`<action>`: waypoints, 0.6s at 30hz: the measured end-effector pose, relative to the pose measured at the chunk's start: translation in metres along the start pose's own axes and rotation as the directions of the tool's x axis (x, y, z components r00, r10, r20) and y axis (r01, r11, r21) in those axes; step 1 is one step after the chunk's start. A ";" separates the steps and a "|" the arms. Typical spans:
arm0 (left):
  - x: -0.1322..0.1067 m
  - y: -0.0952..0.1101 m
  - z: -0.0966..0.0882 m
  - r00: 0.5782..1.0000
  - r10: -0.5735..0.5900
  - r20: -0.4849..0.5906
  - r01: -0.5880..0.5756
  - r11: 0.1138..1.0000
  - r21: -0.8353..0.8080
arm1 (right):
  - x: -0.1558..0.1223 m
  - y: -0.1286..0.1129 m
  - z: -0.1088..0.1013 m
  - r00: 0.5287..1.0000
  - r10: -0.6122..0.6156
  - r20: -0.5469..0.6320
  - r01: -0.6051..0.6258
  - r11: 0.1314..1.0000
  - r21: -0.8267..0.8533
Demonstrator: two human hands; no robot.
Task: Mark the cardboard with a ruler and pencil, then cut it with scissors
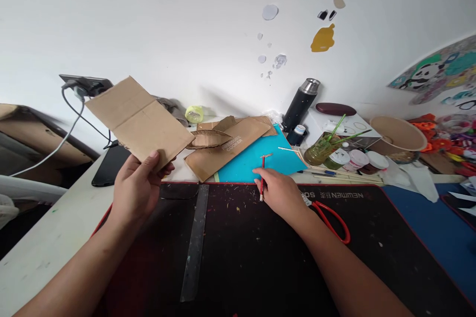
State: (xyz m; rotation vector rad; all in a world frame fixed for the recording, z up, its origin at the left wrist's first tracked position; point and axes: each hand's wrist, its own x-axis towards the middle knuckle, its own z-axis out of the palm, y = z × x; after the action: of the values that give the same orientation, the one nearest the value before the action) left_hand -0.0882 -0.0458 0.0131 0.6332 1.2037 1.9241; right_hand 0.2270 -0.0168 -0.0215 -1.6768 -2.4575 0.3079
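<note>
My left hand (pixel 137 188) grips a rectangular piece of brown cardboard (pixel 141 119) by its lower edge, thumb in front, raised above the mat. A crease runs across the cardboard. Further right, my right hand (pixel 280 190) has its thumb and fingers around a red pencil (pixel 262 178) at the mat's far edge, by a blue sheet (pixel 241 161). The pencil's white end points toward me. Beside my right wrist lie red-handled scissors (pixel 336 223), partly covered by the forearm. A clear ruler (pixel 195 242) rests on the black mat (pixel 245 257) between my arms.
Behind the mat lie a printed cardboard piece (pixel 238 146) and a leaf-shaped cardboard piece (pixel 210 139). A roll of tape (pixel 194 114), a black thermos (pixel 302 104), a jar with green brushes (pixel 318 151) and paint pots (pixel 357 159) stand along the wall. A phone (pixel 110 164) lies left.
</note>
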 end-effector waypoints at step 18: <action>-0.009 -0.006 -0.005 0.990 -0.047 0.130 0.027 0.988 0.151 | 0.000 -0.001 0.000 1.000 -0.023 0.003 0.023 1.000 -0.002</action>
State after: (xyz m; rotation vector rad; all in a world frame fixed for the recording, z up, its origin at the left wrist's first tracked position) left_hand -0.0848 -0.0542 0.0058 0.7994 1.2730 1.7435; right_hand 0.2265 -0.0172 -0.0211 -1.6496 -2.4780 0.3050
